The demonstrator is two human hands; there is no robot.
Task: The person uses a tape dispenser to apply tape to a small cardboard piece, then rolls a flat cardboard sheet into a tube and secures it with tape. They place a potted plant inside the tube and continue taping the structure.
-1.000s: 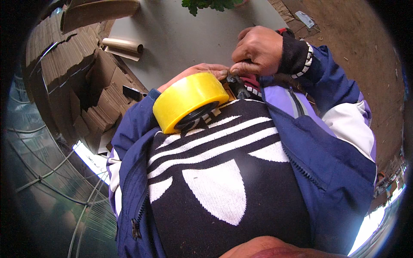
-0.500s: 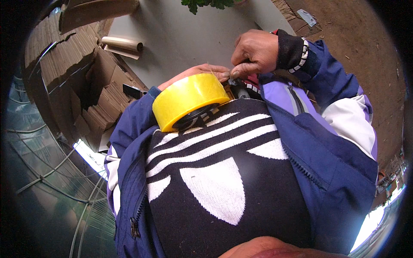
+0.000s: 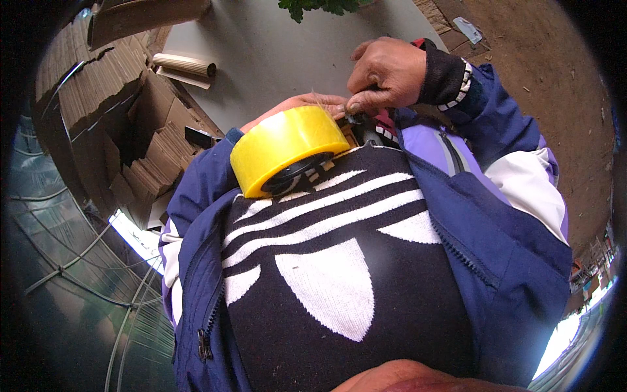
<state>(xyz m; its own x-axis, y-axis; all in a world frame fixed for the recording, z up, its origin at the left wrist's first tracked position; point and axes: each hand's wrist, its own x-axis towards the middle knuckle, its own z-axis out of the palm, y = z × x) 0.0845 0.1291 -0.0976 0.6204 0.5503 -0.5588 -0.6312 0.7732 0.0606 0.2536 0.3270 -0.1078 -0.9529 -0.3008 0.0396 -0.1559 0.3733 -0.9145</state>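
The yellow tape (image 3: 287,147) is tilted just left of the frame's centre, a black hub showing on its lower side. The left hand (image 3: 294,104) lies behind it, largely hidden, so I cannot tell whether its grip is clenched. The right hand (image 3: 388,72), above centre, has its fingers curled and its thumb reaching to the left fingertips; I cannot tell whether its grip has hold of anything. A small dark part (image 3: 353,120) sits just below where the hands meet.

Beyond them is the grey desk (image 3: 274,62), with a plant (image 3: 320,6) at the top edge and a brown roll (image 3: 185,65) at upper left. Cardboard (image 3: 104,72) fills the upper left.
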